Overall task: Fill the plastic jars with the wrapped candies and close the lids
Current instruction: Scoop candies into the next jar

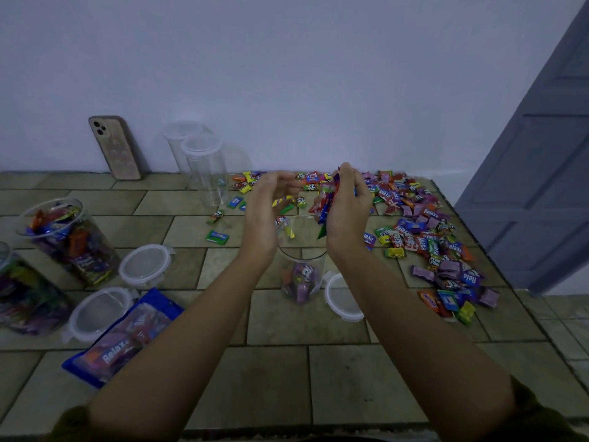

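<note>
A clear open jar [302,266] stands at the centre of the tiled table with a few wrapped candies at its bottom. Both my hands hover over its mouth. My right hand [345,202] grips a bunch of wrapped candies [328,202], and some are dropping into the jar. My left hand [266,208] is cupped beside the mouth with relaxed fingers and holds nothing. A big heap of loose candies [424,231] spreads over the right of the table. Its lid [342,298] lies just right of the jar.
Two filled, uncapped jars [68,240] [25,295] stand at the left, with two loose lids [146,264] [98,312] and a blue candy bag [124,336] nearby. Two empty lidded jars [204,167] and a phone [114,148] stand by the wall. The table edge runs along the right.
</note>
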